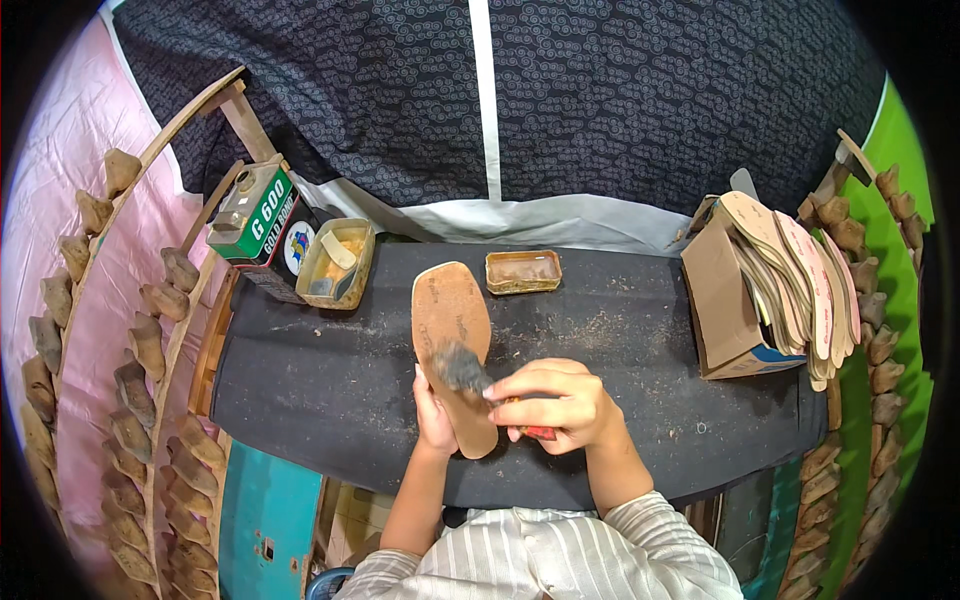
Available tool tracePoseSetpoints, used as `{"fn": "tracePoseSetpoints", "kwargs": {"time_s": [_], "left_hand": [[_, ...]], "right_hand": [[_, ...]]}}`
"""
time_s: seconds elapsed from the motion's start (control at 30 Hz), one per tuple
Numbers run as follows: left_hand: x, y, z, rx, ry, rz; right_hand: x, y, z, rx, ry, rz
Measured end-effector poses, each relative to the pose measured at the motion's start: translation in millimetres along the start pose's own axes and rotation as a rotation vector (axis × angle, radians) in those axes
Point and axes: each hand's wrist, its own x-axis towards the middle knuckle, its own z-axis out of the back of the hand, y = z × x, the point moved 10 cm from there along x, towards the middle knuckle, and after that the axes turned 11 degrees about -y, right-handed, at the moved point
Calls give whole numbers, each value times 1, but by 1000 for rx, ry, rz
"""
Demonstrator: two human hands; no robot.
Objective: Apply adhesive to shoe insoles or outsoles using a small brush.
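A brown insole [455, 310] stands tilted over the table, its wide end pointing away from me. My left hand [434, 418] grips its left edge near the narrow end, with the fingers partly hidden behind it. In my right hand [560, 405] is a brush [463, 370] with dark, clumped bristles and a red handle, pinched between the fingers. The bristles lie over the middle of the insole's face and look to be touching it. Beyond the insole, a shallow amber-coloured dish [523, 287] sits on the table.
A dark cloth with scattered crumbs covers the table [620, 420]. At back left stand a green and black metal can [262, 225] and a yellowish tub [340, 300]. A cardboard box [715, 310] of insoles [790, 270] is at right. Racks of shoe lasts [135, 435] flank both sides.
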Motion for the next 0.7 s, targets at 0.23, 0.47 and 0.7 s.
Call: {"fn": "tracePoseSetpoints", "kwargs": {"time_s": [0.23, 0.47, 0.7], "left_hand": [[1, -9, -1, 29, -19, -56], [3, -6, -1, -78, 12, 3], [2, -18, -7, -41, 96, -75]], "right_hand": [[4, -2, 3, -70, -107, 21], [-3, -7, -5, -9, 3, -6], [0, -1, -1, -10, -16, 4]]}}
